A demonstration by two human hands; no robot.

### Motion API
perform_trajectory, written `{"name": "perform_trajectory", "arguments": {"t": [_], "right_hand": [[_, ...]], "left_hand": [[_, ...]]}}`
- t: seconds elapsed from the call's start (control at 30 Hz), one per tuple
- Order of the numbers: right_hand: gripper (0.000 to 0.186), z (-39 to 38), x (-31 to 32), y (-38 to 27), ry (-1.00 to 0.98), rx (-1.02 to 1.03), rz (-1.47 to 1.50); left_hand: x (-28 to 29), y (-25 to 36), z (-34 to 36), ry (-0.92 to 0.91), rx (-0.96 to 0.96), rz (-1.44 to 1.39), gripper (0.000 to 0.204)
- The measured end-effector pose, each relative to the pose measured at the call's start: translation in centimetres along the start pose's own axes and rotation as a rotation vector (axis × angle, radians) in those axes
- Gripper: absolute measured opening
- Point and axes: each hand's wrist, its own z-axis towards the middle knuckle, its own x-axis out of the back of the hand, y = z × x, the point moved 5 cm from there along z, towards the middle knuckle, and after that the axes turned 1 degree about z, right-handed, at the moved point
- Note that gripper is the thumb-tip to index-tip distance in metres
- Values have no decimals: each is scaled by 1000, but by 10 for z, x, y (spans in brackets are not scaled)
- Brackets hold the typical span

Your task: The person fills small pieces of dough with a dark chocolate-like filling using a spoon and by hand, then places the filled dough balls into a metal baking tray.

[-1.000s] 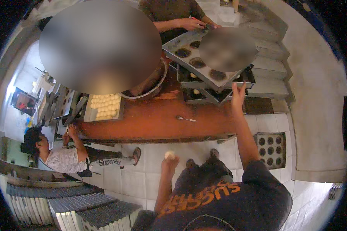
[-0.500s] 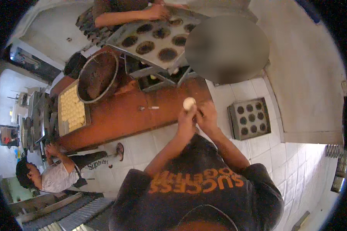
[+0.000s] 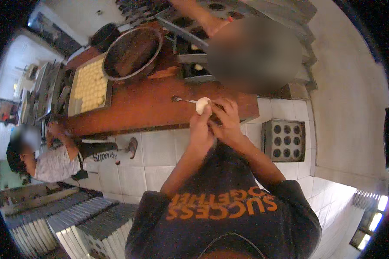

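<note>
A pale, round dough ball (image 3: 202, 105) is held up over the near edge of the reddish-brown table (image 3: 151, 111). My left hand (image 3: 200, 126) is closed on it from below, with the thumb on its near side. Beside it, my right hand (image 3: 227, 121) has its fingers bent in against the ball's right edge; the fingertips are partly hidden. Just left of the ball lies a spoon-like utensil (image 3: 177, 99) with a pale handle and a dark end.
A tray of small dough balls (image 3: 109, 96) and a big dark basin (image 3: 159, 54) stand on the table's left. Stacked round-cupped tins (image 3: 186, 57) fill the far side, where a person's arm (image 3: 196, 13) reaches in. Another tin (image 3: 267, 138) sits on the right floor; another person (image 3: 58, 159) works left.
The view has shifted, so the table and its tins sit differently in the picture. The right fingers now meet the dough ball's edge. Across the table, the person's arm has swung over the tins.
</note>
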Motion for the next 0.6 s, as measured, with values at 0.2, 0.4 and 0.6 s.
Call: {"name": "perform_trajectory", "arguments": {"t": [0.2,0.4,0.6], "right_hand": [[20,-7,-41,-24,-103,84,13],[19,-12,-64,-41,-156,-70,144],[19,-24,-75,-45,-204,-243,157]], "left_hand": [[45,12,-14,67,-29,-185,28],[88,21,-28,-11,-7,-151,27],[94,30,-37,62,16,-139,22]]}}
